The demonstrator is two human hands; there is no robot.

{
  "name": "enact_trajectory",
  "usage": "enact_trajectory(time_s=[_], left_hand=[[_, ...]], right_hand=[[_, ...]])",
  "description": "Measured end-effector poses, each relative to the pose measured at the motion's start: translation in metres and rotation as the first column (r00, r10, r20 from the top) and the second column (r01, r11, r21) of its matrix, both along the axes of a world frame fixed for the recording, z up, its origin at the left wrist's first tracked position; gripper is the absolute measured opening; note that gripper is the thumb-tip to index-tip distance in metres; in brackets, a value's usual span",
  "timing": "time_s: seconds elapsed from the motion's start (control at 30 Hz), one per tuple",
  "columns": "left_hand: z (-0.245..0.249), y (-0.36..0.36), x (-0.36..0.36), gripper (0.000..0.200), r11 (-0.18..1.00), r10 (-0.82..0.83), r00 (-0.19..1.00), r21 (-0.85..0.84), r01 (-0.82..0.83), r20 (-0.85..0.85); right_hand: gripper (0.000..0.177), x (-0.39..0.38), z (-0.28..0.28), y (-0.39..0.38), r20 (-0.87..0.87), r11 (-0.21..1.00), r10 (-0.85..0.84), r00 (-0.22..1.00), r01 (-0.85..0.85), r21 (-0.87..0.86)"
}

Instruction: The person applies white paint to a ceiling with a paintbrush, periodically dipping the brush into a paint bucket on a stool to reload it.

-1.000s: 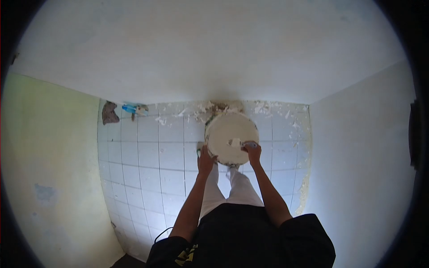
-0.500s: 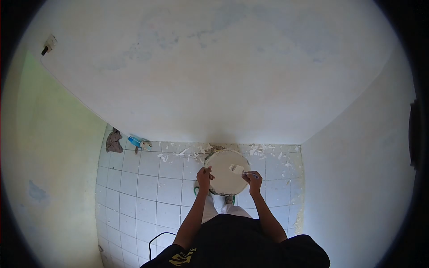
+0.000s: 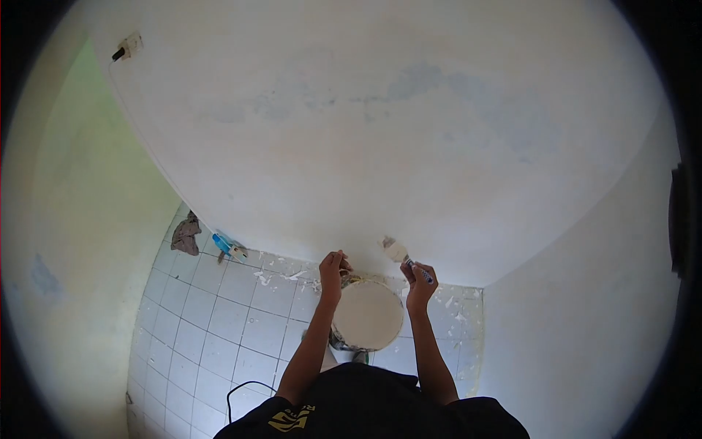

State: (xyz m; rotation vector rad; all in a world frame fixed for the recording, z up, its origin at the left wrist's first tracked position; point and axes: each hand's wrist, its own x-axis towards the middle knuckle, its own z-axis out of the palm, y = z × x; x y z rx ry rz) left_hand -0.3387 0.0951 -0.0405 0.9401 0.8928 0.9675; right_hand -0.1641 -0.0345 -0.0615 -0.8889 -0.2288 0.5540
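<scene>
My right hand (image 3: 419,285) is closed on the handle of a brush (image 3: 395,251), whose pale, coated head points up and left in front of the white wall (image 3: 307,168). Left of it, my left hand (image 3: 333,272) has its fingers curled together near the rim of a round bucket; what they hold, if anything, is too small to make out. The bucket (image 3: 368,316) shows a smooth cream-coloured top and stands between my forearms, close to the foot of the wall.
A grey-brown cloth (image 3: 186,235) and a blue object (image 3: 221,244) lie at the left floor corner. White flakes (image 3: 295,276) are scattered along the wall base on the tiles (image 3: 227,307). A plugged socket (image 3: 131,45) is at upper left, its cable running down the corner.
Both hands have moved up and forward from over the bucket, and the brush is now beyond its far rim, in front of the wall. The view has shifted and turned slightly.
</scene>
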Motion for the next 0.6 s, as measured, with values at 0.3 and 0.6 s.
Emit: enact_trajectory(time_s=[0.3, 0.6], left_hand=[[0.076, 0.063, 0.007, 0.017, 0.993, 0.022, 0.993, 0.109, -0.035, 0.119], [0.091, 0.126, 0.005, 0.014, 0.994, -0.106, 0.964, 0.066, 0.093, 0.243]], right_hand=[[0.006, 0.032, 0.134, 0.104, 0.353, 0.967, -0.208, 0.912, 0.137, 0.217], [0.013, 0.061, 0.232, 0.173, 0.747, 0.889, -0.453, 0.486, 0.307, 0.34]])
